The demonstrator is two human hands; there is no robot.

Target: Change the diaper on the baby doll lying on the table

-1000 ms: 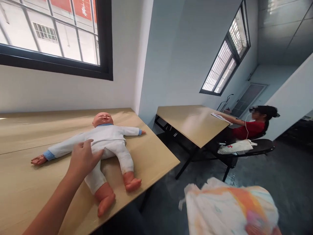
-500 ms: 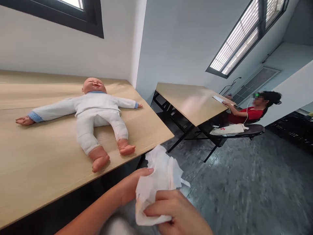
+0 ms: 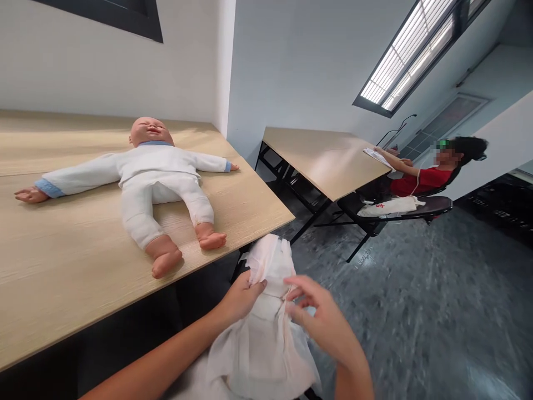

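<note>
A white disposable diaper (image 3: 266,339) is spread lengthwise in front of me below the table edge, with pale peach ruffles along its sides. My left hand (image 3: 244,297) grips its left edge, thumb on top. At the right ruffle is my right hand (image 3: 314,311), its fingers curved but apart, the tips at the ruffle and slightly blurred. Beyond the diaper, a baby doll (image 3: 160,166) in a white suit with blue cuffs and collar lies on its back on the wooden table (image 3: 75,266), bare feet towards me.
A second wooden table (image 3: 308,155) stands further off to the right. A person in a red top (image 3: 422,180) sits there, hands at papers (image 3: 378,158). A cream cloth bag (image 3: 389,206) lies on a black chair (image 3: 433,206). Grey floor (image 3: 437,289) spreads at right.
The diaper, bunched and folded before, is now opened out lengthwise towards me. My right hand has let go of the near end and moved up to the right edge.
</note>
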